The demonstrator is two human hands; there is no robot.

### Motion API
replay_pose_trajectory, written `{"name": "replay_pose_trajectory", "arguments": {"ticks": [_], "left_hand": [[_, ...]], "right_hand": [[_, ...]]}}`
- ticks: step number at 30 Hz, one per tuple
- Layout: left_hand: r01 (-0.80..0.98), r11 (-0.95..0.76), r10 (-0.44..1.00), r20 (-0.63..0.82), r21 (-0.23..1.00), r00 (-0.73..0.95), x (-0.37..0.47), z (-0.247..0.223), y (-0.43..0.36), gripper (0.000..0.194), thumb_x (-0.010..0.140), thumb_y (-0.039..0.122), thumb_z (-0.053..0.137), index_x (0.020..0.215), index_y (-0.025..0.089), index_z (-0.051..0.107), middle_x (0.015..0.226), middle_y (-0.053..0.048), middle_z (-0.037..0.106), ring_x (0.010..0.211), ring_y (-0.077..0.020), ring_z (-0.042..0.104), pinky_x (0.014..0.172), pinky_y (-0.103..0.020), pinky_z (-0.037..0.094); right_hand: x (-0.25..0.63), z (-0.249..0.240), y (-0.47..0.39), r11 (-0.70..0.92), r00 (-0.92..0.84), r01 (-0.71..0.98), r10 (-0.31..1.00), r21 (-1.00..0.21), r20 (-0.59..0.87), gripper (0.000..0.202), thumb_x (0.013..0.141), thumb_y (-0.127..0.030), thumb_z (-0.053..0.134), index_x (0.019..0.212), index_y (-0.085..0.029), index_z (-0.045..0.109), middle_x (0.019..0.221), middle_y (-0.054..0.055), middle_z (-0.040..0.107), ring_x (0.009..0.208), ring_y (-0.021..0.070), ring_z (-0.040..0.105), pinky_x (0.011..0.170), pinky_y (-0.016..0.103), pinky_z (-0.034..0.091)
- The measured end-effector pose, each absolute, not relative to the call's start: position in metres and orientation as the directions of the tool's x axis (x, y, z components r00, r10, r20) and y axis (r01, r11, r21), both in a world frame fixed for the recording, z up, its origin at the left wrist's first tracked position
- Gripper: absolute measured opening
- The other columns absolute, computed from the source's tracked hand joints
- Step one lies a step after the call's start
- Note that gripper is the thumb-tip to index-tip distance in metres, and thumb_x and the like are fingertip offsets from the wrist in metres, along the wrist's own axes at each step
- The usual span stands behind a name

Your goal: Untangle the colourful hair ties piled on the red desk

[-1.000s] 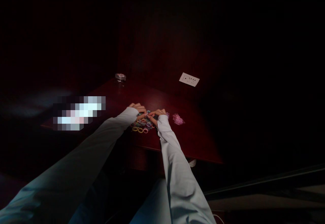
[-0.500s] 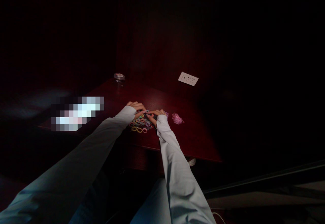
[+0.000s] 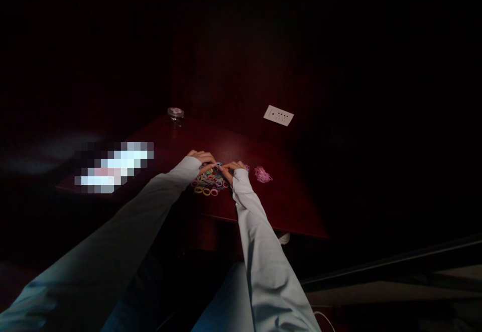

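Observation:
My left hand (image 3: 205, 159) and my right hand (image 3: 230, 169) meet above a pile of colourful hair ties (image 3: 207, 191) on the dark red table (image 3: 278, 211). The fingertips of both are pinched together. Whatever lies between them is too small and dark to make out. Several yellow and pink ties show at the near side of the pile; the hands cover its far part. Just right of my right hand sits a bundle of thin pink bands (image 3: 263, 174), with a little more pink showing behind that hand.
A clear jar with a lid (image 3: 175, 116) stands at the back left of the table. On the left lies a bright, pixelated patch (image 3: 115, 168). A white power socket (image 3: 278, 115) is on the wall behind. The surroundings are very dark.
The fingers of my right hand have drawn in slightly, its thumb and forefinger closer to the left fingertips. The hair ties and pink bundle lie as before.

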State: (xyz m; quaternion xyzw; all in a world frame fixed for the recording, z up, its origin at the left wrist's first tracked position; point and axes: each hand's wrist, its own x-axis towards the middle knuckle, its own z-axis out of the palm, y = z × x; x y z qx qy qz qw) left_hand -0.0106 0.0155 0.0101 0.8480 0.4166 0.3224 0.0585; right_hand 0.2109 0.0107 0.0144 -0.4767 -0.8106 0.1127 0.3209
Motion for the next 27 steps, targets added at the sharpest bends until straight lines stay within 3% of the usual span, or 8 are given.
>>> {"name": "replay_pose_trajectory", "arguments": {"ticks": [8,12,15,20,27], "left_hand": [[0.684,-0.641,0.737,0.528,0.346,0.423,-0.009,0.006,0.015,0.036,0.103,0.047,0.045,0.100,0.026,0.074,0.106,-0.003,0.076,0.101,-0.0208,0.065,0.089,-0.035,0.036],[0.697,-0.621,0.754,0.518,0.359,0.404,-0.010,0.012,0.010,0.032,0.102,0.044,0.046,0.101,0.026,0.073,0.107,-0.002,0.077,0.103,-0.0213,0.065,0.089,-0.036,0.035],[0.704,-0.611,0.761,0.515,0.362,0.395,-0.011,0.014,0.009,0.032,0.102,0.043,0.046,0.099,0.026,0.072,0.104,-0.001,0.077,0.101,-0.0212,0.065,0.089,-0.037,0.035],[0.706,-0.619,0.751,0.522,0.344,0.404,-0.011,0.014,0.010,0.032,0.101,0.043,0.046,0.097,0.026,0.073,0.102,-0.001,0.077,0.098,-0.0206,0.064,0.088,-0.037,0.035],[0.711,-0.610,0.756,0.526,0.351,0.389,-0.010,0.012,0.010,0.028,0.101,0.040,0.048,0.096,0.026,0.072,0.102,-0.001,0.077,0.097,-0.0209,0.064,0.088,-0.038,0.034]], "right_hand": [[0.210,0.018,0.009,0.507,-0.331,0.715,0.852,-0.481,0.406,0.027,0.096,-0.051,0.064,0.091,-0.029,0.079,0.085,0.000,0.071,0.092,0.0191,0.054,0.094,0.034,0.034],[0.232,0.016,0.019,0.358,-0.117,0.810,0.874,-0.464,0.471,0.031,0.097,-0.051,0.060,0.090,-0.027,0.078,0.088,0.003,0.071,0.095,0.0226,0.054,0.092,0.037,0.032],[0.254,0.009,0.029,0.226,0.089,0.857,0.820,-0.463,0.565,0.036,0.097,-0.053,0.057,0.084,-0.025,0.076,0.091,0.008,0.071,0.099,0.0271,0.052,0.091,0.041,0.031],[0.267,-0.004,0.033,0.165,0.136,0.885,0.802,-0.435,0.582,0.035,0.093,-0.053,0.061,0.079,-0.024,0.075,0.094,0.013,0.070,0.105,0.0321,0.051,0.092,0.047,0.030],[0.260,0.003,0.025,0.071,0.400,0.748,0.745,-0.659,0.534,0.036,0.095,-0.053,0.051,0.094,-0.027,0.076,0.102,0.013,0.069,0.103,0.0316,0.047,0.091,0.048,0.029]]}}
